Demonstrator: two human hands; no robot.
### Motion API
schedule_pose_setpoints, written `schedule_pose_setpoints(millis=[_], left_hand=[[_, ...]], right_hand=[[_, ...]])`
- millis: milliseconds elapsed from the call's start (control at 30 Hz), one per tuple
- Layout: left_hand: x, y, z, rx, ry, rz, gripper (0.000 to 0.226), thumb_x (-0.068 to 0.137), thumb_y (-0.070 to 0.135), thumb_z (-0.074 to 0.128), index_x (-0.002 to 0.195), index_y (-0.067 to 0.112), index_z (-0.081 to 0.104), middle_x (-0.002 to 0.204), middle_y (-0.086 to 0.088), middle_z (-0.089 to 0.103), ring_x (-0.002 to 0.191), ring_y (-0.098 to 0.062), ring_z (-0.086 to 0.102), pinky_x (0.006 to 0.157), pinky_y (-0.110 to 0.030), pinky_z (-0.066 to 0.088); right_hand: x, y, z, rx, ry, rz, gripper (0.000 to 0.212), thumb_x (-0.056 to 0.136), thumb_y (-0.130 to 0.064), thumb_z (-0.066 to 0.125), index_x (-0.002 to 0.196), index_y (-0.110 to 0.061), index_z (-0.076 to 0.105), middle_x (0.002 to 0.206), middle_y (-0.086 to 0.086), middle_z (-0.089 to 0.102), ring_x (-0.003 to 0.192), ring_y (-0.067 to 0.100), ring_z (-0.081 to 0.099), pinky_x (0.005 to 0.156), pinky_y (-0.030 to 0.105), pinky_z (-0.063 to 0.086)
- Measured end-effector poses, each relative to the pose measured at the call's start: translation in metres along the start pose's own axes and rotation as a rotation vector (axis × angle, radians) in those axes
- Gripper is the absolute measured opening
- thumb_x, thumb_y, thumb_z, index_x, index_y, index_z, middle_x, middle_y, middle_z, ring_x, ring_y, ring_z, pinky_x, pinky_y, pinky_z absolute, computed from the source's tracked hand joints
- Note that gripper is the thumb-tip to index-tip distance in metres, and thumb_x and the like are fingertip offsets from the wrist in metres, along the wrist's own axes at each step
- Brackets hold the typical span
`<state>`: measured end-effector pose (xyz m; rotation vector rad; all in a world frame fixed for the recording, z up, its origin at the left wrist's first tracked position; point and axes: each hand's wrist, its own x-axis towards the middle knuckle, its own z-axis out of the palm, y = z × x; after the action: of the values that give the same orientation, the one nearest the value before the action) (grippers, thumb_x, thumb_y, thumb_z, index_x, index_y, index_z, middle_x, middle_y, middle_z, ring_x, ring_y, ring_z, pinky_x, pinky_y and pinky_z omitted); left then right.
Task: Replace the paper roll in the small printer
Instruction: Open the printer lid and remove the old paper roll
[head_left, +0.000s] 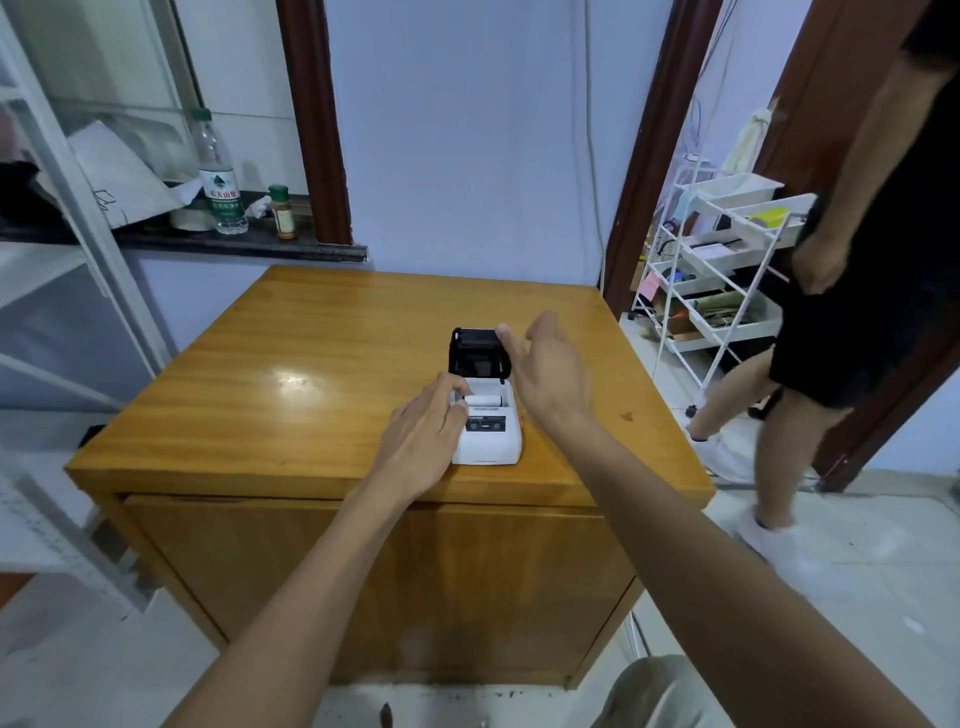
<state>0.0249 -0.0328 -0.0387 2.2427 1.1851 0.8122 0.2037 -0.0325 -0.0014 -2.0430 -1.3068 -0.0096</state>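
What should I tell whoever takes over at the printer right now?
Left hand: fingers resting on the left edge of the paper bay, gripping nothing.
Right hand: open, its thumb at the top right corner of the raised black lid.
The small white printer sits mid-way on the wooden table, lid open.
A white paper roll lies in the bay.
Done: lid opened. Whether this roll is old or new cannot be told.
Left: confirm the roll, feed the paper end out, close the lid.
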Motion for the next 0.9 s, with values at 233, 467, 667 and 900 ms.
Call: schedule_pose_setpoints(millis=[233,467,667,900], left_hand=[[0.001,-0.003,0.001,-0.017,0.006,0.006,0.021,0.110,0.029,0.032,0.123,0.030,0.047,0.088,0.011,0.053,0.071,0.002,0.047,0.075,-0.034,0.029],[0.000,-0.004,0.000,-0.009,-0.009,0.012,0.017,0.111,0.031,0.032,0.119,0.033,0.046,0.105,0.010,0.053,0.076,0.003,0.047,0.077,-0.034,0.031],[0.002,-0.005,0.002,0.043,0.003,0.005,0.018,0.111,0.033,0.030,0.116,0.029,0.047,0.114,0.013,0.050,0.077,-0.009,0.046,0.074,-0.033,0.029],[0.004,-0.009,0.004,0.031,0.020,-0.023,0.013,0.109,0.036,0.032,0.113,0.031,0.043,0.100,0.006,0.052,0.071,-0.010,0.046,0.058,-0.030,0.028]], right_hand=[[-0.007,-0.011,-0.023,-0.365,-0.401,-0.422,0.025,0.099,-0.043,0.063,0.122,-0.037,0.072,0.093,-0.007,0.066,0.102,0.018,0.065,0.063,0.029,0.037],[0.028,-0.034,-0.018,-0.542,-0.711,-0.412,0.027,0.094,-0.033,0.072,0.120,-0.038,0.076,0.104,-0.012,0.069,0.103,0.020,0.066,0.076,0.032,0.053],[0.033,-0.036,-0.015,-0.538,-0.749,-0.441,0.025,0.096,-0.024,0.071,0.119,-0.026,0.077,0.100,-0.005,0.070,0.089,0.017,0.064,0.068,0.029,0.046],[0.031,-0.032,-0.015,-0.524,-0.701,-0.476,0.026,0.096,-0.030,0.072,0.122,-0.025,0.075,0.098,-0.006,0.067,0.092,0.018,0.060,0.073,0.032,0.049]])
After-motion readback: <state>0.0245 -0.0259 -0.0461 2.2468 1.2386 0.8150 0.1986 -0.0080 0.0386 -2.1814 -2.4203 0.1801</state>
